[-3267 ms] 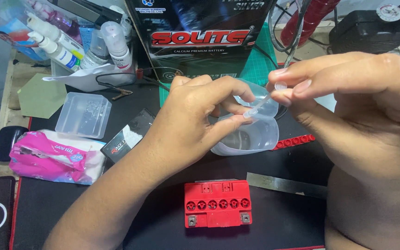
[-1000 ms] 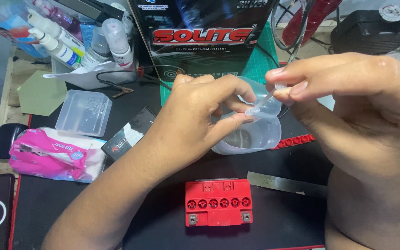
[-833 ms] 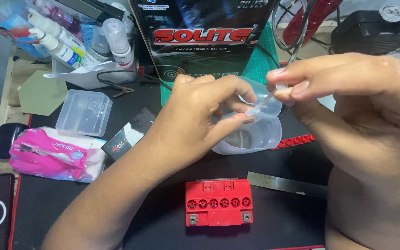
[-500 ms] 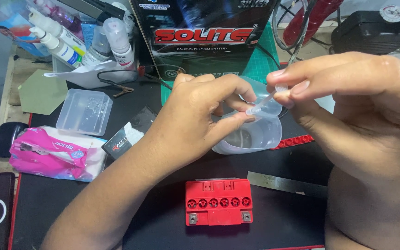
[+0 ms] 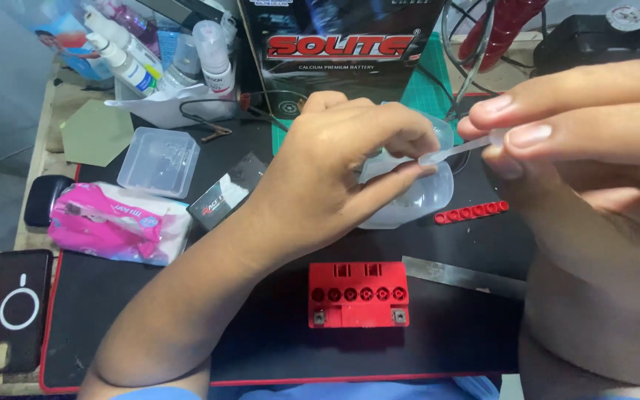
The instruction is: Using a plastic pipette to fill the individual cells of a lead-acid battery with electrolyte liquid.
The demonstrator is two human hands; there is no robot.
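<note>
My left hand (image 5: 342, 174) grips a clear plastic container (image 5: 416, 196) held above the black mat (image 5: 261, 348). My right hand (image 5: 579, 141) pinches a thin clear strip (image 5: 457, 150) at the container's top edge, pulled out to the right between thumb and fingers. A small red battery (image 5: 358, 294) with a row of open filler holes sits on the mat below both hands. A red strip of caps (image 5: 471, 212) lies on the mat just right of the container.
A metal ruler (image 5: 461, 275) lies right of the battery. A clear lidded box (image 5: 158, 161), a pink tissue pack (image 5: 116, 222), a small black packet (image 5: 220, 196) and a black power bank (image 5: 15, 307) are at left. A dark cardboard box (image 5: 342, 55) and bottles (image 5: 209, 48) stand behind.
My right hand has drawn the clear strip a little farther right from the container. My left hand and the container stay in place.
</note>
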